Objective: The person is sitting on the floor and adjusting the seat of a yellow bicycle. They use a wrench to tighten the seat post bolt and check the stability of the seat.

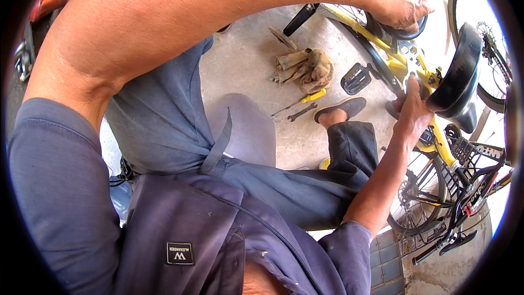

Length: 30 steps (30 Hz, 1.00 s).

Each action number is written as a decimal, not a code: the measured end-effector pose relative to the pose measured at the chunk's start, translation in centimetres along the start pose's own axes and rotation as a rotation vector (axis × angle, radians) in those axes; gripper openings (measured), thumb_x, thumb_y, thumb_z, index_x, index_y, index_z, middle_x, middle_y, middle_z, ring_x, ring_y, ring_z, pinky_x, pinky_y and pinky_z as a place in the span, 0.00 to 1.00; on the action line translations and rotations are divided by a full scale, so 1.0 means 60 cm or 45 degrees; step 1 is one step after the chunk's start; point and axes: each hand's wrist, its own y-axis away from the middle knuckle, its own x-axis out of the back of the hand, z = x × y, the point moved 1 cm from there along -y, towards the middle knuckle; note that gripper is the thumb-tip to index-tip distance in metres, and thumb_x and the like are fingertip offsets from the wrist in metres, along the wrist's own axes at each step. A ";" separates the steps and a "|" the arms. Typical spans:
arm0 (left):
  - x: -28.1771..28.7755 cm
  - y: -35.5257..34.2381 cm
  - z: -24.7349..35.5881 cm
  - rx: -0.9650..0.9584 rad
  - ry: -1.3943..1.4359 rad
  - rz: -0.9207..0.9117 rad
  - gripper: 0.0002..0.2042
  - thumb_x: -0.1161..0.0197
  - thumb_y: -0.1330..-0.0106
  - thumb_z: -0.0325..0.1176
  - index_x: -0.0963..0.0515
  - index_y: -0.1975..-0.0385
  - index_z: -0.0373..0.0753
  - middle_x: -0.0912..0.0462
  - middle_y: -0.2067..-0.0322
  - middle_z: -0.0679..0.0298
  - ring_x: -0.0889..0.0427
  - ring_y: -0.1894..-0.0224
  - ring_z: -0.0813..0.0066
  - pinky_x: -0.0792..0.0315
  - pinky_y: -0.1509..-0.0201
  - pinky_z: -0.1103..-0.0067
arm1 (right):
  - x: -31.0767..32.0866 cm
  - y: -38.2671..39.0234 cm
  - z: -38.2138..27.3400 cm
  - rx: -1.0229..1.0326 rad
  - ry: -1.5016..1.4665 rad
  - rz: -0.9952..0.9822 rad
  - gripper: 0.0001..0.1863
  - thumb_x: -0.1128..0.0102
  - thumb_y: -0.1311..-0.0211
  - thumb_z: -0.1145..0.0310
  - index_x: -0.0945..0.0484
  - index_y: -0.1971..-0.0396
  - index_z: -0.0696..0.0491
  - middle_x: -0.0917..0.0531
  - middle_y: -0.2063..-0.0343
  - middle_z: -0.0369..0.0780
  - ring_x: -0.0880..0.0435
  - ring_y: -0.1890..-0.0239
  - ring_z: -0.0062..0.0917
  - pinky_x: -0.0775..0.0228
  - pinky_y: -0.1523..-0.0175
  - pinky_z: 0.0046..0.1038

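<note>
A yellow bicycle frame (382, 46) lies slanted at the upper right. My left arm reaches across the top, and my left hand (403, 3) is closed over a black curved bicycle part (406, 34); its fingertips are partly lost in glare. Lower down, my right hand (414, 110) grips a flat silver spanner (408, 50) with several holes, its thumb along the shank. The spanner's head lies against the yellow frame. Just right of that hand is a black saddle (458, 76). A black pedal (357, 78) sticks out left of the frame.
On the concrete floor lie a crumpled brown cloth (308, 70), a yellow-handled screwdriver (313, 96) and an open-ended wrench (303, 111). My shod foot (349, 110) is beside them. Another bicycle's wheel (417, 191) and handlebar stand at lower right. Orange tubing (52, 3) is far left.
</note>
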 end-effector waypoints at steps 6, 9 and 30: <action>0.017 0.005 0.010 0.007 -0.078 -0.031 0.21 0.45 0.43 0.42 0.25 0.55 0.33 0.27 0.50 0.49 0.31 0.44 0.56 0.42 0.38 0.66 | -0.004 0.000 -0.003 -0.057 -0.003 -0.076 0.19 0.36 0.44 0.58 0.25 0.67 0.61 0.24 0.85 0.39 0.26 0.88 0.19 0.36 0.83 0.19; 0.022 0.009 0.011 -0.008 -0.139 -0.033 0.21 0.45 0.43 0.42 0.25 0.55 0.33 0.27 0.50 0.49 0.31 0.44 0.57 0.42 0.39 0.66 | -0.004 -0.003 -0.002 -0.048 -0.011 -0.070 0.19 0.36 0.44 0.58 0.25 0.68 0.60 0.24 0.85 0.39 0.27 0.88 0.19 0.36 0.83 0.18; 0.047 0.033 0.026 0.090 -0.191 -0.054 0.20 0.47 0.42 0.41 0.25 0.54 0.33 0.28 0.50 0.48 0.32 0.43 0.57 0.42 0.39 0.66 | -0.005 0.002 -0.004 0.119 0.037 0.037 0.17 0.39 0.44 0.55 0.25 0.77 0.55 0.34 0.91 0.31 0.39 0.89 0.13 0.52 0.82 0.18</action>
